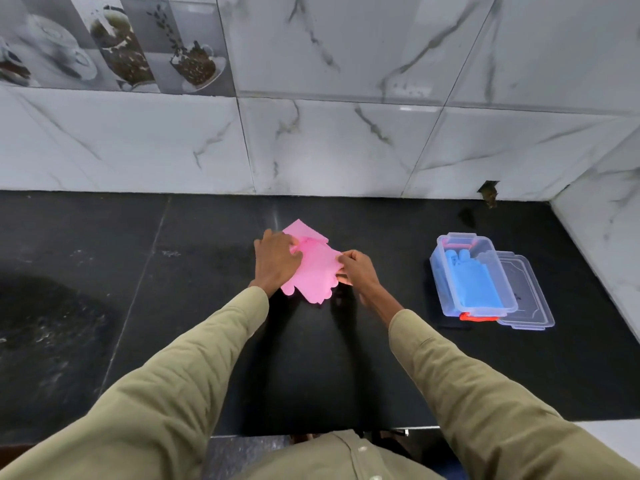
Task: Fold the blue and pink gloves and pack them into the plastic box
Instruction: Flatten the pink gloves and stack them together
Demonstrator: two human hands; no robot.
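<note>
Your two hands meet over the pink gloves, which lie flat near the middle of a black stone counter; your left hand presses palm-down on their left side, fingers spread and gripping nothing; your right hand pinches the right edge of the pink material between thumb and fingertips.

The gloves look thin, soft and limp, most likely rubbery, so expect them to be light, to flop and to spring open from a fold unless held down; the scalloped finger ends point toward you and a cuff corner sticks out on the far side. Judged from this, the best hold is the one you have: pin one side flat and lift the free edge near its middle to carry it over.

The blue gloves already lie folded inside the clear plastic box, which stands well to the right of the pink ones; its lid lies just beside it, partly under its right side, and an orange latch shows at the near end.

The counter is dark, smooth and slightly glossy, likely slippery under rubber; behind it rises a wall of white marbled tiles, with a band of tiles picturing coffee cups at upper left.
</note>
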